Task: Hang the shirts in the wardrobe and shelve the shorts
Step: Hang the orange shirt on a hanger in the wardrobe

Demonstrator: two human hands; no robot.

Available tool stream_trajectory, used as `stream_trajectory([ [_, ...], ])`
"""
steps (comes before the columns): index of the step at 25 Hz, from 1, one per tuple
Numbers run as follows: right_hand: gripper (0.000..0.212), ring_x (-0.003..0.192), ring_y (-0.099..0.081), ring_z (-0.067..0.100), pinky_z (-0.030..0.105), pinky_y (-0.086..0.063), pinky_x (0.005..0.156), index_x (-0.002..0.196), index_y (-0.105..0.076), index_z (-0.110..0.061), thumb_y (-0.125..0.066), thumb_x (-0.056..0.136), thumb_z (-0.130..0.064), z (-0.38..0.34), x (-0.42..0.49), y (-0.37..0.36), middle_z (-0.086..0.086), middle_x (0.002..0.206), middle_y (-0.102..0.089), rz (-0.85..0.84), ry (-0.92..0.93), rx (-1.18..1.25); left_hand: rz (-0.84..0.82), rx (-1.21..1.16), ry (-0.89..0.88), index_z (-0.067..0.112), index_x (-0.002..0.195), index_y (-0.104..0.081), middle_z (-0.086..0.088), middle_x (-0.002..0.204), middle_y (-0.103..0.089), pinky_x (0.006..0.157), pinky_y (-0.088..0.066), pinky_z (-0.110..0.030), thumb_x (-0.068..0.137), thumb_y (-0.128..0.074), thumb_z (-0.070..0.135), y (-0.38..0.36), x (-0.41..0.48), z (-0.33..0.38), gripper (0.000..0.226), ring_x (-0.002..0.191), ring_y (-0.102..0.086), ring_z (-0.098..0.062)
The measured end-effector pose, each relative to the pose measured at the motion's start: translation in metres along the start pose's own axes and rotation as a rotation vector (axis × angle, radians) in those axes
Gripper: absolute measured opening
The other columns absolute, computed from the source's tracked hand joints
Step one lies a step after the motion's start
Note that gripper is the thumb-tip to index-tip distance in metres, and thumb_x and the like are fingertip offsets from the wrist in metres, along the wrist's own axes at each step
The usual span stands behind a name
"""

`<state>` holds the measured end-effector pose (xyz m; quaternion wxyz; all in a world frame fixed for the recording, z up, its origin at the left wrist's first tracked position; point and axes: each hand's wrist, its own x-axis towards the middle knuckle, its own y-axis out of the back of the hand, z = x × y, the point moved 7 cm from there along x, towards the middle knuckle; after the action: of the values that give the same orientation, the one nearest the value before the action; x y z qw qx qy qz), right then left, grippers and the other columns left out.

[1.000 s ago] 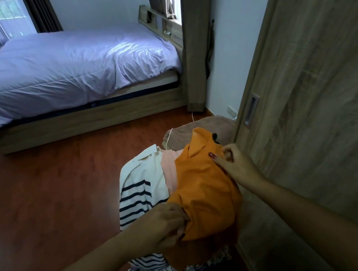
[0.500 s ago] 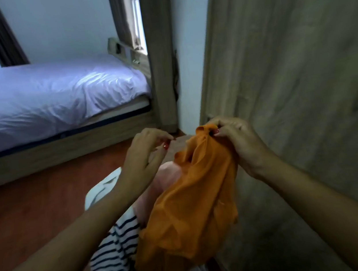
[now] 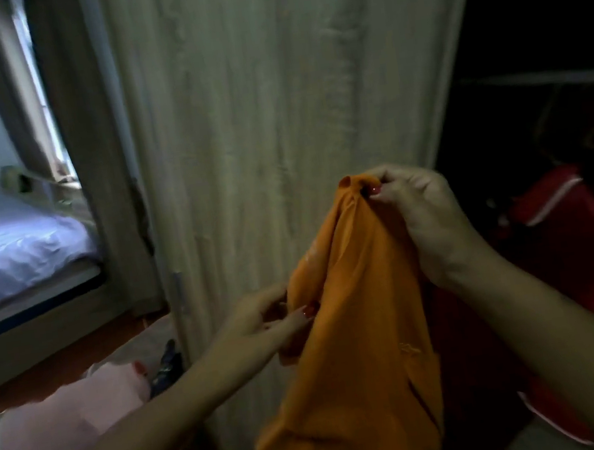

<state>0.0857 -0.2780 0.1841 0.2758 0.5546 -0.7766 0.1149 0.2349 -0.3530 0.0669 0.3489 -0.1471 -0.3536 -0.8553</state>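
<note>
The orange shirt (image 3: 360, 350) is held up before the wardrobe door (image 3: 271, 113), pinched at its top by the right hand (image 3: 417, 214) and lower by the left hand (image 3: 264, 326), fingers closed on cloth. No hanger is seen on it; more clothes (image 3: 67, 425) lie unsorted, so most work seemingly remains.

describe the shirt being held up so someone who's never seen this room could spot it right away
Find the pale wood-grain wardrobe door in the middle of the view. Just in front of its lower right part, the orange shirt hangs pinched at its top by the right hand, with the left hand gripping its edge. Its neighbours are pink clothing lower left and red garments inside the wardrobe.
</note>
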Motion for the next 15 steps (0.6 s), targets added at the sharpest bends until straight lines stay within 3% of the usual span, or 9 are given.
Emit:
stream_trajectory([
  [2,0.023,0.061,-0.061,0.007,0.017,-0.048,0.056,0.070,-0.070,-0.020,-0.049,0.077,-0.014,-0.018,-0.022,0.052,-0.005,0.065,-0.067,0.075,0.036,-0.081,-0.042,-0.064,-0.087,0.009,0.098,-0.065,-0.003,0.088,-0.069,0.067,-0.054,-0.022,0.075,-0.061,0.042,-0.025,0.016,0.027,0.041,0.077,-0.066,-0.007],
  [4,0.024,0.065,-0.061,0.005,0.015,-0.048,0.059,0.070,-0.070,-0.022,-0.049,0.078,-0.015,-0.031,-0.042,0.104,-0.007,0.068,-0.066,0.162,0.049,-0.186,-0.017,-0.012,-0.154,0.019,0.094,-0.063,0.004,0.086,-0.068,0.066,-0.050,-0.018,0.077,-0.062,0.040,-0.041,0.032,0.038,0.027,0.076,-0.063,-0.001],
  [7,0.025,0.069,-0.060,0.002,0.017,-0.046,0.063,0.068,-0.069,-0.027,-0.049,0.078,-0.018,-0.031,-0.071,0.174,-0.010,0.071,-0.066,0.285,0.004,-0.334,-0.044,0.272,-0.336,0.036,0.111,-0.051,0.017,0.103,-0.061,0.076,-0.048,-0.013,0.085,-0.053,0.043,-0.061,0.045,0.069,0.027,0.091,-0.060,0.001],
  [8,0.025,0.068,-0.058,0.001,0.016,-0.045,0.063,0.067,-0.069,-0.028,-0.049,0.077,-0.018,-0.029,-0.081,0.194,-0.010,0.070,-0.066,0.324,-0.005,-0.368,-0.116,0.301,-0.326,0.043,0.114,-0.048,0.018,0.110,-0.057,0.083,-0.049,-0.017,0.088,-0.050,0.047,-0.074,0.050,0.075,0.026,0.098,-0.059,0.000],
  [10,0.026,0.065,-0.056,-0.001,0.011,-0.043,0.060,0.065,-0.069,-0.028,-0.049,0.076,-0.016,-0.030,-0.100,0.228,-0.011,0.067,-0.065,0.371,-0.003,-0.427,-0.283,0.189,-0.143,0.048,0.110,-0.053,0.017,0.114,-0.057,0.091,-0.051,-0.028,0.088,-0.046,0.059,-0.099,0.063,0.091,0.026,0.104,-0.059,-0.004],
  [12,0.025,0.067,-0.058,0.003,0.012,-0.044,0.063,0.064,-0.068,-0.024,-0.048,0.075,-0.015,-0.031,-0.115,0.255,-0.006,0.068,-0.065,0.385,-0.007,-0.468,-0.192,0.108,-0.041,0.042,0.096,-0.063,0.012,0.102,-0.063,0.090,-0.053,-0.037,0.088,-0.055,0.050,-0.108,0.082,0.098,0.014,0.097,-0.062,-0.009],
  [13,0.023,0.072,-0.060,0.010,0.017,-0.046,0.068,0.065,-0.068,-0.019,-0.048,0.075,-0.015,-0.031,-0.119,0.266,0.001,0.072,-0.067,0.384,-0.019,-0.467,-0.115,0.117,-0.071,0.041,0.086,-0.066,0.013,0.093,-0.064,0.091,-0.053,-0.039,0.088,-0.060,0.040,-0.104,0.092,0.107,0.007,0.092,-0.063,-0.009],
  [15,0.023,0.079,-0.060,0.023,0.027,-0.047,0.073,0.066,-0.066,-0.008,-0.046,0.074,-0.015,-0.029,-0.121,0.282,0.018,0.080,-0.065,0.378,-0.058,-0.459,-0.025,0.174,-0.237,0.044,0.083,-0.065,0.018,0.090,-0.062,0.089,-0.052,-0.029,0.089,-0.056,0.029,-0.103,0.103,0.138,0.018,0.086,-0.060,0.003],
])
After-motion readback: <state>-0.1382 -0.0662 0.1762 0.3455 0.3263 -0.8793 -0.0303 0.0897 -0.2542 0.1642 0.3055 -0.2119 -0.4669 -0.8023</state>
